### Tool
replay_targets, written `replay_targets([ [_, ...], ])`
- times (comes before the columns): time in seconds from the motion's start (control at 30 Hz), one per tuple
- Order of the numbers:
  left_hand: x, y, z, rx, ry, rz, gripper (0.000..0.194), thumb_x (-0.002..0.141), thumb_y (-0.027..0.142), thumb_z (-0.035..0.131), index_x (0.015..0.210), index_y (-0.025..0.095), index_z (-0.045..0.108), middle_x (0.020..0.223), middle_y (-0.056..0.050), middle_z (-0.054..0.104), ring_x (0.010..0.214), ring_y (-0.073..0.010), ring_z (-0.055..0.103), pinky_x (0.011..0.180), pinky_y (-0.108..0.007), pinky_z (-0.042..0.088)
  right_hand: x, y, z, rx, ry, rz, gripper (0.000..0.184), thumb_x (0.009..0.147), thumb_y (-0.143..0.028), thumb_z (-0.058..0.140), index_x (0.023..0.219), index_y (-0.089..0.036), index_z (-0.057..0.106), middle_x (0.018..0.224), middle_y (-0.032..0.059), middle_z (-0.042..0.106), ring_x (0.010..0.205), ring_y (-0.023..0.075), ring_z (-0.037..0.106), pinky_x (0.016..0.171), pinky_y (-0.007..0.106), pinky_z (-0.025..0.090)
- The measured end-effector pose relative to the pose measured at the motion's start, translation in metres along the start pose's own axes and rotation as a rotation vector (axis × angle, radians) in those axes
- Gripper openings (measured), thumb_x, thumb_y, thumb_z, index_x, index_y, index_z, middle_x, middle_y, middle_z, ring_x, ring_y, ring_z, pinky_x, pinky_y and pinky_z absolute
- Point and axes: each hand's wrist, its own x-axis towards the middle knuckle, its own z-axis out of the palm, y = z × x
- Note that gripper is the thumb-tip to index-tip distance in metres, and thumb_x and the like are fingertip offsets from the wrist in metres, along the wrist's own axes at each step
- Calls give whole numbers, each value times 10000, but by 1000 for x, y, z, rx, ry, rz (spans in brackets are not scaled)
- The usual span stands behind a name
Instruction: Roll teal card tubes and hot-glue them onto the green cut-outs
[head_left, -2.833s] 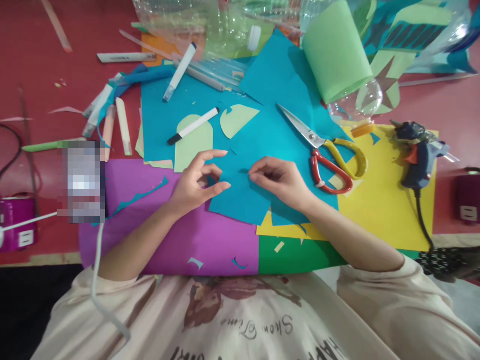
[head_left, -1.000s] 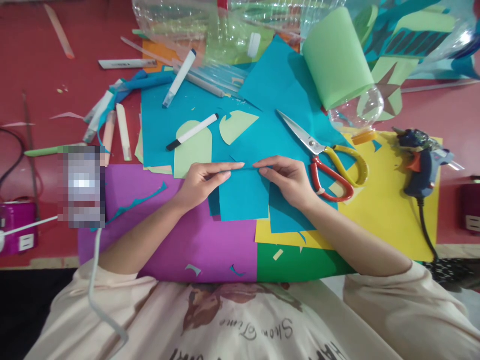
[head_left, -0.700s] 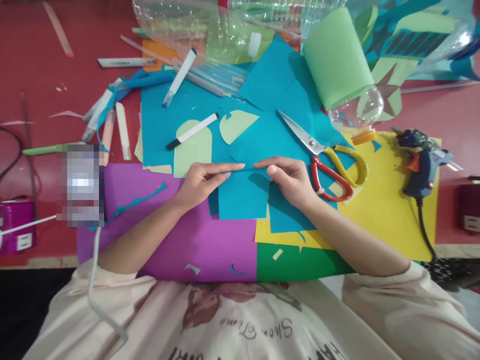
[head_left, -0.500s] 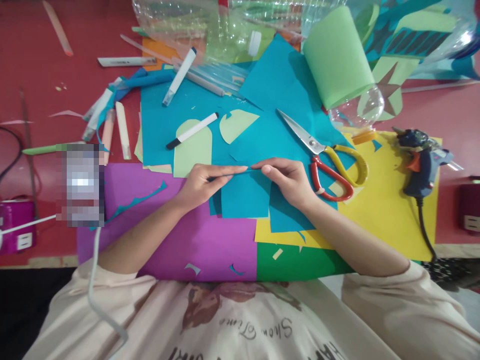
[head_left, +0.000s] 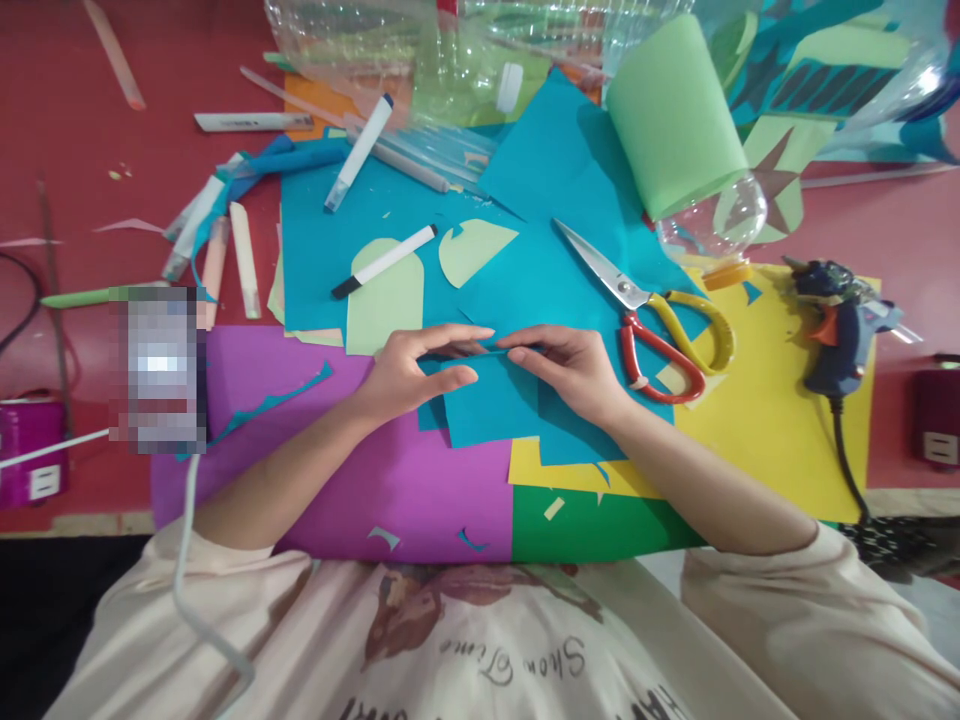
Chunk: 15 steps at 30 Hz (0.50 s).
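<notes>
A small blue sheet of paper (head_left: 487,405) stands between my hands, its top edge near my fingertips. My right hand (head_left: 574,368) pinches that edge at its right end, thumb in front and fingers behind. My left hand (head_left: 416,372) is at the left end with thumb and fingers apart; some of its fingertips are behind the sheet, and whether they touch it is unclear. More blue paper (head_left: 592,435) lies underneath. To the right of my right hand are scissors (head_left: 637,300) with a red and a yellow handle. Beyond my left hand a black-and-white marker (head_left: 390,260) rests on a light green paper piece (head_left: 386,310).
A glue gun (head_left: 844,340) lies on yellow paper (head_left: 780,430) at the right. A green-wrapped plastic bottle (head_left: 675,120) lies at the back right. Several markers, clear plastic bottles and paper scraps are spread at the back. A blurred-out device (head_left: 163,370) with a white cable is at the left.
My left thumb has moved down and away from its fingers, loosening its pinch on the paper's top edge. The sheet has tilted slightly, and my right thumb has shifted left along the edge.
</notes>
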Motion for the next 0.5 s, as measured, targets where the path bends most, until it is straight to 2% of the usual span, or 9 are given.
replay_targets([
  [0.13, 2, 3, 2, 87, 3, -49, 493, 780, 616, 609, 1026, 205, 721, 1032, -64, 750, 932, -195, 707, 812, -239, 548, 0, -1, 0, -8, -16, -21, 227, 821, -401, 650, 860, -204, 755, 835, 32, 752, 684, 135, 636, 591, 259, 471],
  [0.3, 2, 3, 3, 124, 27, -15, 405, 834, 540, 587, 996, 191, 717, 994, -49, 754, 865, -155, 705, 784, -211, 537, -1, 2, 1, -31, 7, -66, 208, 823, -389, 652, 871, -210, 745, 850, 34, 754, 663, 132, 629, 561, 262, 451],
  [0.5, 2, -2, 3, 164, 67, 63, 281, 838, 422, 624, 969, 194, 723, 980, -39, 758, 918, -162, 703, 806, -216, 536, -1, 5, 3, 26, -5, -29, 265, 804, -435, 663, 922, -207, 729, 900, 45, 752, 782, 168, 676, 631, 288, 508],
])
